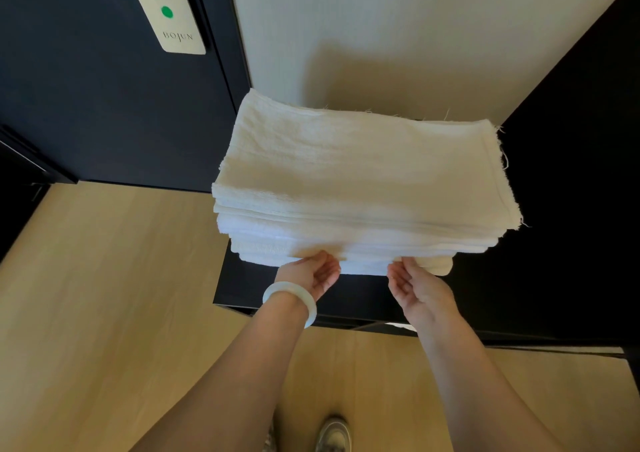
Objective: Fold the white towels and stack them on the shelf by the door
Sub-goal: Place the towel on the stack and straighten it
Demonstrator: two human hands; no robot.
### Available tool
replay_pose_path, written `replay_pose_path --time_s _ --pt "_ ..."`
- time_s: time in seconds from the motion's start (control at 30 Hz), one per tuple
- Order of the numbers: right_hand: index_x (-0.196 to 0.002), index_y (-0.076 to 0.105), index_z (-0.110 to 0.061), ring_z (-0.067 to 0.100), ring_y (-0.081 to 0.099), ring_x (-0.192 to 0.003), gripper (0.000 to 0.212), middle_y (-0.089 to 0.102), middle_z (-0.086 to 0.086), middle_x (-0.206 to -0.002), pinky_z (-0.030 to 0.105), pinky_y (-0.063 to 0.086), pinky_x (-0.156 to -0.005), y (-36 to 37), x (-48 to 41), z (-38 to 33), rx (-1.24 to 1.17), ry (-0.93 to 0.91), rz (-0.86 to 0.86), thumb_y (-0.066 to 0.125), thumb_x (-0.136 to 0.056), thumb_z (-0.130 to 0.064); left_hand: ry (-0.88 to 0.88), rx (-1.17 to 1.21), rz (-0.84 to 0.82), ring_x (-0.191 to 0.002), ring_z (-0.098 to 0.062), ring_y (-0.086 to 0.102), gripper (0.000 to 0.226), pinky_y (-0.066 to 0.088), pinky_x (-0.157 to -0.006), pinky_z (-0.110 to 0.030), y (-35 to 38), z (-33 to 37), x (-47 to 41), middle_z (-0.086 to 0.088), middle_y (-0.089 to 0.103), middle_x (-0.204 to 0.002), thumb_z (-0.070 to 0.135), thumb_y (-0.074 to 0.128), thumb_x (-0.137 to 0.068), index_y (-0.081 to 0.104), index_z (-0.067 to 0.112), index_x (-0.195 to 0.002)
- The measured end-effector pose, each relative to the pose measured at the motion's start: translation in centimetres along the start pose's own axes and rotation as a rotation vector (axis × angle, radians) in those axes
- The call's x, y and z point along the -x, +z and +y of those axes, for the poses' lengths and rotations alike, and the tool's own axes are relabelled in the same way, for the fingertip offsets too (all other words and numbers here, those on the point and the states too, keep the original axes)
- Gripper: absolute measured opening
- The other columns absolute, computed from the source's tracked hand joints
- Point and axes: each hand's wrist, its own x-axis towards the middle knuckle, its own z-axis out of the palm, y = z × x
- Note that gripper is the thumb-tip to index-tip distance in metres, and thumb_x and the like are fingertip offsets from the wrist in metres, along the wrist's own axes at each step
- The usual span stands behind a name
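White towel stack (363,174) sitting on black shelf (242,288); left hand (313,271), right hand (414,283) both pinching its lower front edge.

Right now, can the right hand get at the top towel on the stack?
Probably yes. The top towel lies bare, nothing above it, and the right hand is at the front edge of the stack. Its grip is on the lowest layers there, so it must let go first.
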Motion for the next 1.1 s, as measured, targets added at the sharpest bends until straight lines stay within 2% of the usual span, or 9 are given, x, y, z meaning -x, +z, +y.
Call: replay_pose_path --time_s 0.13,0.17,0.3,0.4,0.57,0.73,0.83,0.97,1.1 --pt "-0.100 0.068 -0.003 0.026 0.070 -0.092 0.016 0.071 0.016 -0.098 0.033 0.060 -0.077 -1.6 0.4 1.9 0.527 -0.131 -0.073 0.057 -0.094 0.006 0.034 -0.161 0.142 -0.074 -0.019 0.057 0.021 0.054 -0.065 -0.022 -1.9 -1.0 0.0 -0.014 0.062 -0.088 -0.010 0.047 -0.088 0.060 0.006 -0.093" --pt "-0.099 0.070 -0.007 0.021 0.070 -0.094 0.027 0.073 0.012 -0.098 0.032 0.059 -0.082 -1.6 0.3 2.5 0.767 -0.241 -0.117 0.051 -0.094 0.011 0.234 -0.597 0.083 -0.080 -0.019 0.060 0.028 0.055 -0.074 -0.025 -2.3 -1.2 0.1 -0.011 0.066 -0.095 -0.006 0.045 -0.089 0.065 0.011 -0.098" --pt "-0.116 0.071 -0.022 -0.007 0.054 -0.111 0.050 0.063 -0.016 -0.118 0.014 0.037 -0.106 0.6 -0.7 2.7 1.354 -0.612 -0.463 0.040 -0.095 0.012 0.361 -0.992 -0.079 -0.106 -0.022 0.064 0.045 0.052 -0.085 -0.024 -0.9 0.2 0.9 0.007 0.057 -0.134 -0.001 0.038 -0.100 0.059 0.024 -0.131" --pt "-0.120 0.069 -0.022 0.003 0.047 -0.125 0.055 0.057 -0.013 -0.126 0.019 0.028 -0.110 -0.1 -1.5 1.0 1.309 -0.598 -0.295 0.036 -0.095 0.014 0.389 -1.063 -0.097 -0.097 -0.009 0.060 0.052 0.048 -0.070 -0.008 -1.4 2.3 0.8 0.011 0.053 -0.139 -0.005 0.037 -0.098 0.063 0.029 -0.127" --pt "-0.123 0.062 -0.022 0.007 0.057 -0.114 0.057 0.057 -0.008 -0.129 0.014 0.041 -0.098 -3.4 0.4 0.8 1.166 -0.561 -0.035 0.036 -0.091 0.017 0.505 -1.071 0.068 -0.065 -0.007 0.059 0.051 0.044 -0.052 -0.016 -4.9 2.1 1.6 0.009 0.061 -0.125 -0.007 0.039 -0.093 0.066 0.030 -0.116" --pt "-0.094 0.072 -0.027 -0.014 0.054 -0.107 0.053 0.067 -0.018 -0.109 0.005 0.033 -0.102 0.4 2.3 -0.2 1.150 -0.648 -0.332 0.037 -0.096 0.012 0.609 -1.007 -0.085 -0.083 0.001 0.064 0.056 0.050 -0.074 -0.016 -4.1 3.1 3.1 0.019 0.069 -0.109 -0.010 0.040 -0.090 0.071 0.033 -0.107" --pt "-0.094 0.074 -0.020 0.002 0.059 -0.110 0.049 0.070 -0.009 -0.107 0.025 0.034 -0.106 -0.4 2.3 -2.7 0.912 -0.605 -0.094 0.038 -0.093 0.013 0.581 -0.791 0.135 -0.101 -0.009 0.065 0.052 0.044 -0.105 -0.040 -5.8 5.6 3.3 0.014 0.074 -0.098 -0.009 0.041 -0.086 0.077 0.028 -0.090" --pt "-0.117 0.065 -0.021 0.016 0.055 -0.117 0.040 0.062 -0.004 -0.118 0.028 0.039 -0.093 -2.4 3.8 -3.1 1.006 -0.572 0.183 0.044 -0.096 0.006 0.543 -0.871 0.369 -0.107 -0.022 0.060 0.041 0.043 -0.090 -0.032 -7.2 6.5 5.3 0.002 0.068 -0.109 -0.008 0.039 -0.088 0.067 0.019 -0.101" --pt "-0.091 0.071 -0.019 0.010 0.068 -0.091 0.042 0.072 -0.003 -0.089 0.026 0.051 -0.088 1.6 8.5 -2.8 0.987 -0.735 -0.228 0.045 -0.093 0.014 0.681 -1.209 0.033 -0.094 -0.011 0.063 0.026 0.044 -0.069 -0.017 -2.2 5.6 9.9 0.005 0.068 -0.102 0.005 0.050 -0.095 0.066 0.025 -0.096"
